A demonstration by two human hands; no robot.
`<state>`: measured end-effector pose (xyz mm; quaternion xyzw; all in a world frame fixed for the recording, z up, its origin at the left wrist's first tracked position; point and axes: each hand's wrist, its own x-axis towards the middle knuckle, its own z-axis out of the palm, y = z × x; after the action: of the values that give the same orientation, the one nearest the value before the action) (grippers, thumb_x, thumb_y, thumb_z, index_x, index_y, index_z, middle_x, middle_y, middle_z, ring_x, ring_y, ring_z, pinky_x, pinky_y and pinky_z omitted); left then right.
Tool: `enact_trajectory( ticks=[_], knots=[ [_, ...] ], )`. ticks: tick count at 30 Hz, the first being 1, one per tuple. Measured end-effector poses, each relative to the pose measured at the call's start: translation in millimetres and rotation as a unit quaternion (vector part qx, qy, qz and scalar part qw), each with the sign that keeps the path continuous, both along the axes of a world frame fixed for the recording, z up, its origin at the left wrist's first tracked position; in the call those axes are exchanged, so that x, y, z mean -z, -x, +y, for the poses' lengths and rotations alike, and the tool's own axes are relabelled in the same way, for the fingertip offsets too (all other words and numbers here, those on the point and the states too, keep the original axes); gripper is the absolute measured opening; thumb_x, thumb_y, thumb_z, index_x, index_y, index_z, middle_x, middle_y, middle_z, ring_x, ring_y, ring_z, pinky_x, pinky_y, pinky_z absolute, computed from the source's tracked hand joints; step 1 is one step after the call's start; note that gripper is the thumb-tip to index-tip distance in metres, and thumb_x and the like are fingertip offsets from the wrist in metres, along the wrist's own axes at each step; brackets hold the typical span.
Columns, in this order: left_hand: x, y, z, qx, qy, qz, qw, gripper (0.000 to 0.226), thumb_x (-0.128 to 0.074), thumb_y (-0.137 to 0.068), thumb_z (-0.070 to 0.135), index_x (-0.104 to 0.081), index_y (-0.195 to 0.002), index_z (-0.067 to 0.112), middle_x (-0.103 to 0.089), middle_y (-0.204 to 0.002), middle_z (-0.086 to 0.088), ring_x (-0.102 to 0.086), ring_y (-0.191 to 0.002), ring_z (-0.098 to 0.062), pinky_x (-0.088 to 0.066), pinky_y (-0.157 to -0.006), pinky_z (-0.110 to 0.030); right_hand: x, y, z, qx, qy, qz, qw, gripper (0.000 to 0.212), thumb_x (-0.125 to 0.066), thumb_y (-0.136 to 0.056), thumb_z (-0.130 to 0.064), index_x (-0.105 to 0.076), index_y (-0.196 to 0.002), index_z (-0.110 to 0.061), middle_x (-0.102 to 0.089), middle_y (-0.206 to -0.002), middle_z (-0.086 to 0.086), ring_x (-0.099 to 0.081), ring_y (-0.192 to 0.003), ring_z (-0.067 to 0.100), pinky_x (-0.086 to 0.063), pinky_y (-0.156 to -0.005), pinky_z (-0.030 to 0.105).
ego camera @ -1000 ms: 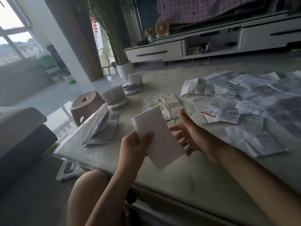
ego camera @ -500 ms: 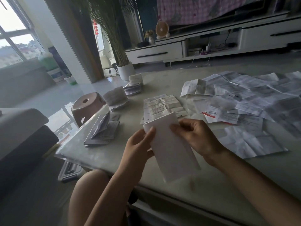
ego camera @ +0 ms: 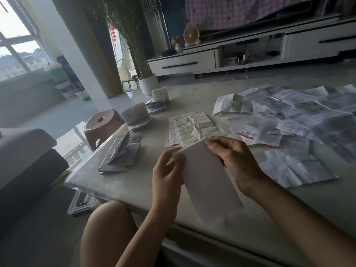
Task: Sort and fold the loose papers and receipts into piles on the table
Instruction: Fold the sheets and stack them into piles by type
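A long white folded paper (ego camera: 208, 182) hangs above the table's near edge. My left hand (ego camera: 167, 174) pinches its upper left corner. At the paper's upper right edge, my right hand (ego camera: 231, 157) pinches it with curled fingers. Just beyond the hands lies a flat pile of printed receipts (ego camera: 191, 128). Loose, creased papers (ego camera: 300, 120) are spread over the right half of the table. Folded piles sit along the left edge: one near (ego camera: 121, 157), one further back (ego camera: 136, 116), one at the far corner (ego camera: 158, 101).
The pale marble table (ego camera: 119, 182) ends at the left, where a pink stool (ego camera: 104, 126) stands on the floor. A grey sofa (ego camera: 23, 157) is at my left. A potted plant (ego camera: 148, 83) and a white TV cabinet (ego camera: 250, 53) stand behind.
The right hand came in from the side and took hold of the paper's top edge. The paper now hangs longer and more upright between both hands.
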<state>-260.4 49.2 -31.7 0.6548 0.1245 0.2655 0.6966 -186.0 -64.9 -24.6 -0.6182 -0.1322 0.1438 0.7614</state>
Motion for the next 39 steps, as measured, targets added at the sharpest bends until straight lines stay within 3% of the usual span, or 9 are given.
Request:
enact_trajectory(
  ticks=[6,11,13,16,18,20,24,30,39],
  knots=[
    [-7.0,0.2,5.7,-0.028,-0.085,-0.007,0.996,0.019,-0.056,-0.089,0.013,-0.064,-0.073,0.019,-0.061,-0.058,0.010,-0.054,-0.056,0.000,-0.047,-0.050,-0.019,-0.6,1.9,0.3,0.035,0.026,-0.024,0.999,0.010,-0.064,-0.085,-0.018,-0.071,-0.079,-0.018,-0.070,-0.076,-0.003,-0.061,-0.068,0.004,-0.047,-0.061,0.013],
    [-0.9,-0.6,9.3,-0.041,-0.082,0.003,0.996,0.035,-0.058,-0.088,0.014,-0.062,-0.055,0.024,-0.054,-0.052,0.010,-0.049,-0.054,-0.004,-0.045,-0.051,-0.022,-3.4,6.5,1.5,0.023,-0.002,0.002,1.000,0.013,-0.063,-0.086,-0.019,-0.072,-0.078,-0.012,-0.070,-0.075,0.005,-0.062,-0.071,0.015,-0.048,-0.068,0.027],
    [0.7,-1.9,15.3,-0.021,-0.095,0.023,0.995,0.032,-0.061,-0.087,0.016,-0.061,-0.056,0.022,-0.055,-0.054,0.010,-0.051,-0.055,-0.006,-0.047,-0.052,-0.024,-3.7,5.2,0.3,0.032,0.016,-0.012,0.999,0.014,-0.064,-0.085,-0.018,-0.071,-0.074,-0.011,-0.067,-0.069,0.004,-0.060,-0.065,0.012,-0.047,-0.063,0.024],
    [-6.3,-4.5,23.1,0.007,-0.234,0.039,0.971,0.012,-0.071,-0.078,0.026,-0.065,-0.069,0.032,-0.064,-0.061,0.013,-0.057,-0.059,0.001,-0.046,-0.061,-0.016,-4.1,3.9,-2.8,0.034,0.050,-0.067,0.996,0.016,-0.065,-0.084,-0.014,-0.071,-0.070,-0.010,-0.065,-0.061,-0.002,-0.056,-0.057,0.003,-0.043,-0.055,0.014],
    [-14.3,-9.6,21.7,0.026,-0.301,0.044,0.952,0.020,-0.072,-0.080,0.016,-0.065,-0.078,0.035,-0.066,-0.063,0.017,-0.057,-0.060,0.009,-0.043,-0.061,-0.008,-5.0,4.7,-3.5,0.021,0.064,-0.115,0.991,0.015,-0.065,-0.084,-0.011,-0.073,-0.071,-0.008,-0.068,-0.065,0.001,-0.058,-0.060,0.003,-0.044,-0.058,0.013],
    [-20.2,-13.8,21.1,0.009,-0.349,0.048,0.936,0.030,-0.070,-0.079,0.010,-0.064,-0.068,0.037,-0.064,-0.061,0.023,-0.056,-0.060,0.011,-0.043,-0.062,-0.008,-6.5,6.7,-2.4,-0.010,0.068,-0.138,0.988,0.014,-0.064,-0.085,-0.012,-0.073,-0.075,-0.008,-0.070,-0.071,0.006,-0.060,-0.065,0.005,-0.046,-0.062,0.016],
    [-18.4,-15.1,27.5,-0.042,-0.295,0.043,0.954,0.024,-0.070,-0.078,0.013,-0.064,-0.064,0.031,-0.064,-0.060,0.018,-0.055,-0.059,0.006,-0.045,-0.063,-0.019,-9.7,4.9,-4.8,-0.058,0.099,-0.123,0.986,0.012,-0.064,-0.085,-0.015,-0.071,-0.076,-0.012,-0.070,-0.073,-0.001,-0.060,-0.065,0.000,-0.046,-0.063,0.013],
    [-27.9,-11.3,22.7,0.047,-0.273,0.051,0.959,0.018,-0.066,-0.084,0.014,-0.066,-0.068,0.020,-0.062,-0.057,0.015,-0.053,-0.058,0.006,-0.041,-0.060,-0.012,-9.0,6.5,-6.3,-0.051,0.141,-0.150,0.977,0.010,-0.067,-0.082,-0.011,-0.071,-0.072,-0.010,-0.068,-0.066,-0.004,-0.059,-0.060,-0.001,-0.046,-0.059,0.012],
    [-47.4,-13.9,55.4,-0.080,-0.276,0.066,0.956,0.028,-0.068,-0.082,0.018,-0.058,-0.056,0.022,-0.053,-0.046,0.015,-0.043,-0.055,-0.010,-0.036,-0.059,-0.027,-11.6,0.1,-15.8,-0.125,0.202,-0.121,0.964,0.019,-0.070,-0.080,-0.021,-0.067,-0.074,-0.005,-0.068,-0.065,0.001,-0.058,-0.053,0.002,-0.046,-0.052,0.014]
  ],
)
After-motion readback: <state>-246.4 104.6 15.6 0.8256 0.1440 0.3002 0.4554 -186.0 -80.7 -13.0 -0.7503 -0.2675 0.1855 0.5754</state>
